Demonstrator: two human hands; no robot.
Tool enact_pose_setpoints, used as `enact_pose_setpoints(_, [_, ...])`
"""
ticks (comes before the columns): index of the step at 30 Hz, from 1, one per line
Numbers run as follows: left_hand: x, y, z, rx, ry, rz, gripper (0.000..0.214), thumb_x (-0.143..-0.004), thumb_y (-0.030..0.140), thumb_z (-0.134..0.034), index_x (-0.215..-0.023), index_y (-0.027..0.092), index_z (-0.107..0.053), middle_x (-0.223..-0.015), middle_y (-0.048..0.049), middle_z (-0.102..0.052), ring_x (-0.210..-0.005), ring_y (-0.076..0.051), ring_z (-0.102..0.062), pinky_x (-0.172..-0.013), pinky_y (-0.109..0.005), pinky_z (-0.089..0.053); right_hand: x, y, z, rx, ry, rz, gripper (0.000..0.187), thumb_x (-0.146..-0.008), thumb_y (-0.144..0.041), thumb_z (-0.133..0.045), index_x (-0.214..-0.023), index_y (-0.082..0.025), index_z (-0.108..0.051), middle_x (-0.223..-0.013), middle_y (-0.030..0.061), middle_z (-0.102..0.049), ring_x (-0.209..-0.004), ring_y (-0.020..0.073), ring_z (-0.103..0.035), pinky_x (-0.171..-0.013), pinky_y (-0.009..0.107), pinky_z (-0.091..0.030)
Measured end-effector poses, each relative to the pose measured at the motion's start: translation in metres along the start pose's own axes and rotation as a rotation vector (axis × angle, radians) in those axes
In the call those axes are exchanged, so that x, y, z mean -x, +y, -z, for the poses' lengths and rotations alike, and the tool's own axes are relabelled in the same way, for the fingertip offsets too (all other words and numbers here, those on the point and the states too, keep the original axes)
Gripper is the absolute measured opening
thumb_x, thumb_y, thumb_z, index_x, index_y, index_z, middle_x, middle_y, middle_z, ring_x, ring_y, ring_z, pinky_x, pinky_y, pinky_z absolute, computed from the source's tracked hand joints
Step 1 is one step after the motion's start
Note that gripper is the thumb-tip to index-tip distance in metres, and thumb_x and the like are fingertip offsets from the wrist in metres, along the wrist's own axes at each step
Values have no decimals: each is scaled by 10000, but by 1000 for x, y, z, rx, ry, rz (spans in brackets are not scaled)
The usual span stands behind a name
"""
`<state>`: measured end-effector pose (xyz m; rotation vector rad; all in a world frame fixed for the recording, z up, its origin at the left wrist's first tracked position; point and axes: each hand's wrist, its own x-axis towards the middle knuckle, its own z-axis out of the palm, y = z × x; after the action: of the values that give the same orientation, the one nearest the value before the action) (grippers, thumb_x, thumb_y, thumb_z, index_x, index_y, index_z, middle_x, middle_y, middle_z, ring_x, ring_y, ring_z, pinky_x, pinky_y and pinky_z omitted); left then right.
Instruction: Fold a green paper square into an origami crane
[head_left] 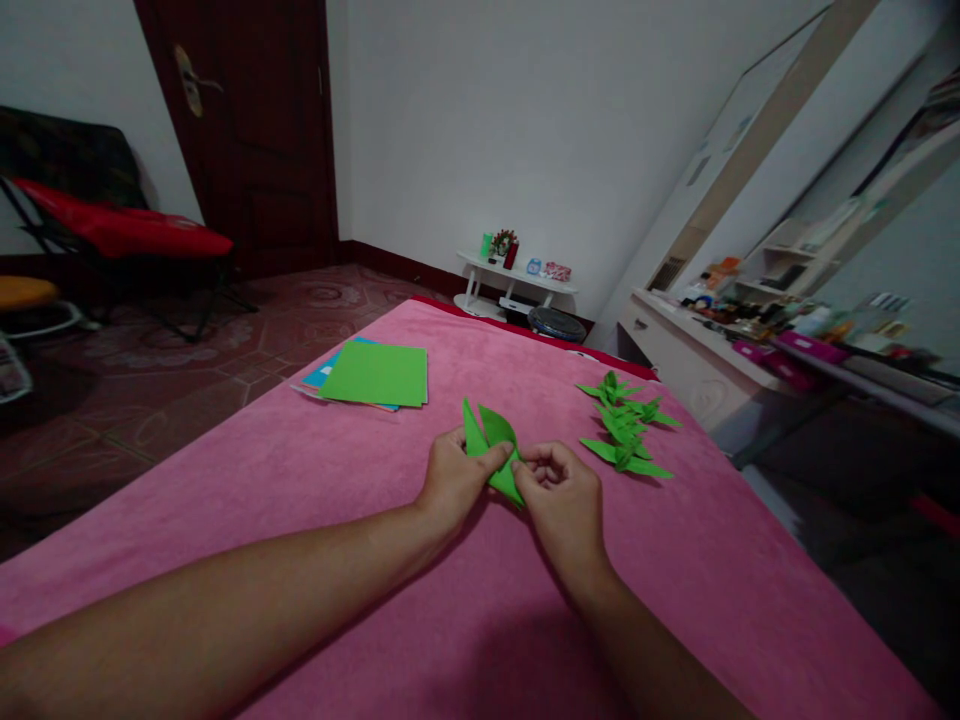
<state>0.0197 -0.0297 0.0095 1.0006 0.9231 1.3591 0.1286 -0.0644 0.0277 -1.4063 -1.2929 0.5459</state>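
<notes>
A partly folded green paper piece (491, 440) with two pointed flaps rests on the pink cloth (375, 520). My left hand (454, 478) pinches its left side, fingers closed on the paper. My right hand (561, 495) is curled and pinches the paper's lower right edge. Both forearms reach in from the bottom of the view. To the right of my hands lie several finished green folded paper figures (626, 425) in a loose row.
A stack of flat paper sheets (375, 375), green on top with blue beneath, lies at the far left of the cloth. Beyond are a dark door, a red folding chair (120, 235), a small white shelf (517, 275) and a cluttered dresser (750, 330) at right.
</notes>
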Motion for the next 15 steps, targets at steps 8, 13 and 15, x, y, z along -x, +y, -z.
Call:
enact_pose_setpoints(8, [-2,-2,1,5,30,-26,166,-624,222,-710,-707,105,-627,-622,-8,-585,-510,-85,-483,-466,-197,-376,-1,4,1,-9,-71,-28,152,-673,-244,-641,-624,-167,-519,-524,-37,-515,-459,101,-489,-426,199,-375])
enact_pose_setpoints(13, [-1,0,0,33,8,5,212,-605,251,-732,-719,101,-635,-644,-20,-608,-526,-96,-506,-484,-206,-393,0,8,1,184,-32,140,101,-726,-193,-589,-820,-172,-562,-604,-32,-556,-505,107,-522,-471,204,-402])
enact_pose_setpoints(15, [0,1,0,43,-3,25,226,-595,264,-740,-701,99,-628,-630,-18,-605,-516,-97,-505,-482,-210,-393,0,9,2,246,-21,206,117,-748,-189,-574,-864,-173,-579,-638,-20,-576,-534,114,-536,-510,219,-422])
